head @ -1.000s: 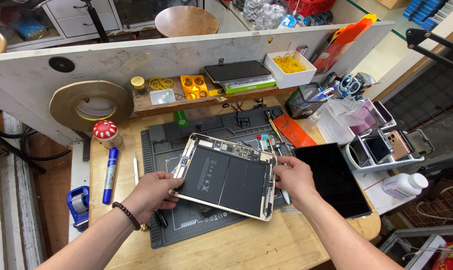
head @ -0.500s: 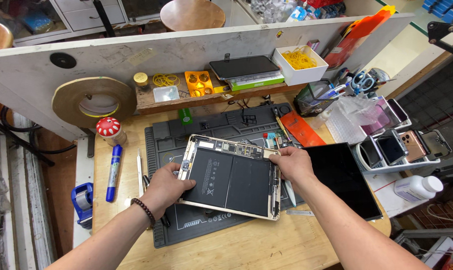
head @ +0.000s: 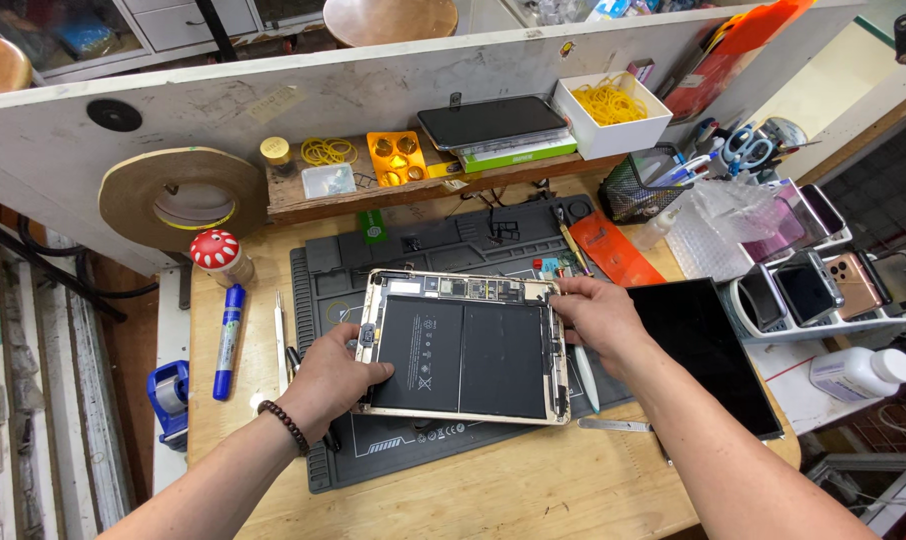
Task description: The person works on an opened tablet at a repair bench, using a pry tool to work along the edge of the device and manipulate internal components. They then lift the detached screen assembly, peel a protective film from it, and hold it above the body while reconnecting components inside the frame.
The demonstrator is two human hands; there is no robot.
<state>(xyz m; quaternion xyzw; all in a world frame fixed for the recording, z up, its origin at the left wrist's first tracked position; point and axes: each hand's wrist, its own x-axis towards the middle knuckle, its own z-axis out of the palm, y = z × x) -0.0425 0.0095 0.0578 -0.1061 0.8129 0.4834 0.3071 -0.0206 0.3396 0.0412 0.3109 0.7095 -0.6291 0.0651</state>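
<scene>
— What did the head camera show of the place?

— A crowded wooden workbench [head: 533, 490] under a white partition, with a dark grey repair mat [head: 318, 290] laid across its middle. A low shelf at the back carried a box of yellow rubber bands [head: 609, 108] and a dark phone lying flat on some boxes. A big roll of tape [head: 178, 195] leaned at the left, with a blue marker [head: 228, 340] below it.

— And the thing being handled?

— An opened tablet [head: 463, 345], screen removed, lay on the mat with its two black battery cells facing up. Its long axis ran left to right across the mat, circuit boards along the far edge.

— Where were the hands against it?

— The left hand [head: 333, 375] was closed on the near-left corner, thumb pressed on top of the battery, fingers tucked under the frame. The right hand [head: 593, 315] sat at the far-right corner, fingers curled and pinched on that edge; I could not tell whether they held anything small. So the tablet lay between both hands, right of the left one and left of the right one, each touching it at opposite corners.

— Anything just beside it?

— A detached black screen panel [head: 713, 350] lay to the right, just past the right wrist, and a rack of phones [head: 823, 290] stood beyond that.
</scene>
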